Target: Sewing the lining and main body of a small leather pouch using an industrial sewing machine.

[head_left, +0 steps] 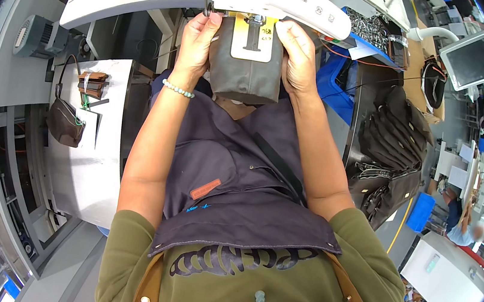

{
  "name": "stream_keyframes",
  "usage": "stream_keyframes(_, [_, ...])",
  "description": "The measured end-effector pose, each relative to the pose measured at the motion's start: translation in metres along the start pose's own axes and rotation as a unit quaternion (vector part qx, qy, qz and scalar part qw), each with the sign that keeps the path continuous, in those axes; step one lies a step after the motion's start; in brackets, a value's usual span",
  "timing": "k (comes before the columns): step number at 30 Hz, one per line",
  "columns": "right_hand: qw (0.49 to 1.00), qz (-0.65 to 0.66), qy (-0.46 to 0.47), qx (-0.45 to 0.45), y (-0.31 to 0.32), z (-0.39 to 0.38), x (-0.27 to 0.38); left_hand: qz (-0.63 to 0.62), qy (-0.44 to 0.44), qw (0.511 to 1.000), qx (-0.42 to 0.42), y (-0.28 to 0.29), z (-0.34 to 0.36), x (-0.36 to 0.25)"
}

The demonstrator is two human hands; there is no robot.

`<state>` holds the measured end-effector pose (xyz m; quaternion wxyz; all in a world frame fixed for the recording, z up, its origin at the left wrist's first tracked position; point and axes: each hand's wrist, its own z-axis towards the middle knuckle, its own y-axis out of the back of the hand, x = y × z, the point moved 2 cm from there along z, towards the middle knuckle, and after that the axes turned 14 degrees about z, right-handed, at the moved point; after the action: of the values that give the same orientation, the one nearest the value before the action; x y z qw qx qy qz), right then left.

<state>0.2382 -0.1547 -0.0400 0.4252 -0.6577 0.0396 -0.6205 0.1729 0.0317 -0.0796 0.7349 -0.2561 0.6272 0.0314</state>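
Note:
A dark grey leather-like bag (pixel 243 82) hangs at the front of a white sewing machine (pixel 290 6), its top edge under the machine's head. A pale plate with a yellow top (pixel 260 52) lies over the bag's upper front. My left hand (pixel 197 43) pinches the bag's upper left corner, next to a small black part of the machine. On the other side, my right hand (pixel 297 58) grips the upper right edge, thumb on the near face and other fingers mostly hidden. The stitching spot is too small to make out.
A dark bag with a strap (pixel 65 120) and brown leather pieces (pixel 92 83) lie on a white side table (pixel 84 183). Stacked dark bags (pixel 392 133) stand at right, near a blue bin (pixel 336 84) and a monitor (pixel 470 60). Another person (pixel 464 223) sits far right.

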Motion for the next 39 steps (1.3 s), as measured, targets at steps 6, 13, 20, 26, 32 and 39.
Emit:
stream_keyframes(6, [1.000, -0.012, 0.011, -0.016, -0.003, -0.002, 0.003, -0.008, 0.007, 0.999, 0.035, 0.008, 0.009, 0.004])
stream_keyframes(13, [1.000, -0.013, 0.016, 0.006, -0.005, -0.003, 0.004, -0.004, 0.004, 0.999, 0.054, 0.009, 0.012, 0.007])
stream_keyframes(20, [0.999, -0.031, 0.010, -0.001, -0.007, -0.002, 0.007, 0.061, 0.036, 0.997, 0.027, 0.010, 0.012, 0.001])
stream_keyframes(26, [0.967, -0.207, 0.147, -0.009, -0.004, -0.018, 0.030, 0.345, -0.257, 0.898, -0.098, 0.001, -0.053, -0.063])
stream_keyframes(32, [0.946, -0.294, 0.128, 0.046, -0.014, -0.059, 0.016, 0.617, -0.329, 0.711, 0.076, -0.030, -0.145, -0.083])
stream_keyframes(39, [0.955, -0.271, 0.123, 0.008, -0.004, -0.073, 0.017, 0.610, -0.368, 0.701, 0.025, -0.033, -0.147, -0.113])
